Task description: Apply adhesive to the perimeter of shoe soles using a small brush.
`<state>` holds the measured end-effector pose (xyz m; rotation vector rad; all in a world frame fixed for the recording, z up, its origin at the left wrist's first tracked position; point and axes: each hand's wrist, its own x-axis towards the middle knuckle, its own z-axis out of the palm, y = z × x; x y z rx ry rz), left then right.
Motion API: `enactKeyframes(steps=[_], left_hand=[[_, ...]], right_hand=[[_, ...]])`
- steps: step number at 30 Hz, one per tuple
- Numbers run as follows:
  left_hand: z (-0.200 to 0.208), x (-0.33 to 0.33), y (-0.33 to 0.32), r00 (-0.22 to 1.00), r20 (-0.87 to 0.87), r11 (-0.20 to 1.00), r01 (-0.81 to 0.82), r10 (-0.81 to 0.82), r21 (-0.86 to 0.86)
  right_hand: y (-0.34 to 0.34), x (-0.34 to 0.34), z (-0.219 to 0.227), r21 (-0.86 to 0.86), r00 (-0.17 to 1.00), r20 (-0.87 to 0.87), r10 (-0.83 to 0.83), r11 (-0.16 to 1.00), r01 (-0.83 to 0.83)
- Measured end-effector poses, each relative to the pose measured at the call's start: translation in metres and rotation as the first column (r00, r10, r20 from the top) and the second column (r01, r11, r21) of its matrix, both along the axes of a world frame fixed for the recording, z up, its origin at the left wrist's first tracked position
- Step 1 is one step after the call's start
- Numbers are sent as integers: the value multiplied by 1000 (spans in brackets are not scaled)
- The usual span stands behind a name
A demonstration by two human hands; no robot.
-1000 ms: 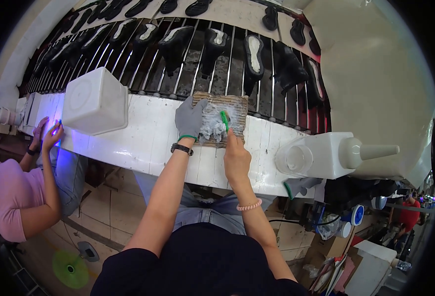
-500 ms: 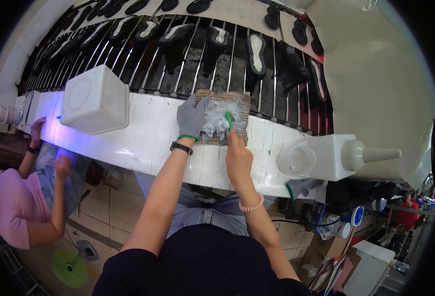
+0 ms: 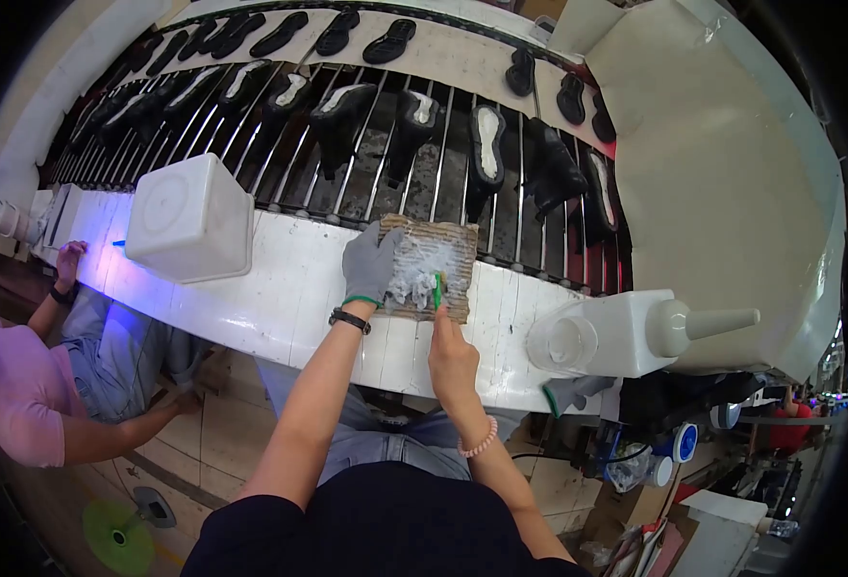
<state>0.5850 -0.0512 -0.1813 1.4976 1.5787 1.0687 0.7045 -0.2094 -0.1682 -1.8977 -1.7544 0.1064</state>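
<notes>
A ridged piece of brown corrugated cardboard [image 3: 460, 252] lies at the far edge of the white table, smeared with whitish, lumpy paste [image 3: 410, 285]. My left hand [image 3: 370, 266], in a grey glove with a green cuff, rests over the cardboard's left edge, its fingers stretched out. Bare, with a beaded bracelet at the wrist, my right hand [image 3: 453, 358] is closed around a small green-handled brush [image 3: 437, 290]. The brush head is down at the paste, right of my glove; its bristles are hard to make out.
Beyond the table, black shoes [image 3: 486, 144] with whitish undersides lie on a metal roller rack. Black soles [image 3: 389, 41] line a shelf behind. A white square container [image 3: 188, 219] stands left; a clear cup [image 3: 568, 342], white spouted bottle [image 3: 636, 332] and grey glove [image 3: 578, 391] lie right. A seated person [image 3: 35, 385] is at far left.
The brush has moved over the cardboard toward me, with my right hand. My left hand stays at the left edge. The seated person's blurred hand has dropped lower. The whole view has shifted slightly.
</notes>
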Motion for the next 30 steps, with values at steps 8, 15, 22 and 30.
enactKeyframes(steps=[8,15,22,30], left_hand=[[-11,-3,0,993,-106,997,52,-58,-51],[6,0,5,998,41,999,39,-40,24],[-4,10,-7,992,-82,996,91,-91,-2],[-3,12,-3,986,-159,999,43,-42,3]], right_hand=[[9,5,-5,38,999,38,14,999,-16],[6,10,-9,40,998,-31,-49,998,50],[24,24,-3,-8,998,59,-25,1000,26],[-8,10,-1,125,974,-215,-74,987,102]])
